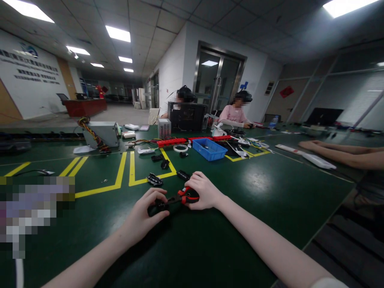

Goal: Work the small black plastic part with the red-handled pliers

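My right hand (204, 191) is closed round the red and black handles of a pair of pliers (181, 194). The dark jaws point left, toward my left hand (147, 212). A small black part (155, 209) sits between the curled fingers and thumb of that hand, and the jaw tips meet or overlap it; whether they grip it I cannot tell. Just beyond my hands lie a black ridged piece (155, 179) and another black piece (183, 175). Farther off are two more small black pieces (165, 164).
A blue bin (209, 149) stands beyond my right hand, beside a white ring (180, 148) and a red strip (171, 142). A metal power supply (103, 134) with cables stands at the left. Two people sit across the green table (240, 224); another person's arms (339, 154) rest at the right.
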`<state>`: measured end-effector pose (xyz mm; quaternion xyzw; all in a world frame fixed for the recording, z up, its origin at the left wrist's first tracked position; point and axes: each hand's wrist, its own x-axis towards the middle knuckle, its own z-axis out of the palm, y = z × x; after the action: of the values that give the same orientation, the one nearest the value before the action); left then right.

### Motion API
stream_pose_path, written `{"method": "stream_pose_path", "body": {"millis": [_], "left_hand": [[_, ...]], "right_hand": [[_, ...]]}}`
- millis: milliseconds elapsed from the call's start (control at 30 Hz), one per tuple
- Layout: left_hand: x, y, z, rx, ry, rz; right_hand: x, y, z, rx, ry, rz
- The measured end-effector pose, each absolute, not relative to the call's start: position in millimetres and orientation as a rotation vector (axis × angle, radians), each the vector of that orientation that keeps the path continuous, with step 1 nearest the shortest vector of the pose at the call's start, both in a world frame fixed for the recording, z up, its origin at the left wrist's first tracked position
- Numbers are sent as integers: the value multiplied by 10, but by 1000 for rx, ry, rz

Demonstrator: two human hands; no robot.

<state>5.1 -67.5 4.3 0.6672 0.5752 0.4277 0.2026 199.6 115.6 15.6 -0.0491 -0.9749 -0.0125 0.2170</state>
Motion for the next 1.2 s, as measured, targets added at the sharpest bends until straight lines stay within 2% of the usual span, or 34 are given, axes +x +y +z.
{"method": "stream_pose_path", "body": {"millis": [433,1200], "left_hand": [[60,-678,22,1886,1582,1219],[48,-710,-20,2005,1605,1143]], "right_hand": [[2025,1100,144,-148,-2676,-263],[2054,1045,122,-152,-2676,-341]]}}
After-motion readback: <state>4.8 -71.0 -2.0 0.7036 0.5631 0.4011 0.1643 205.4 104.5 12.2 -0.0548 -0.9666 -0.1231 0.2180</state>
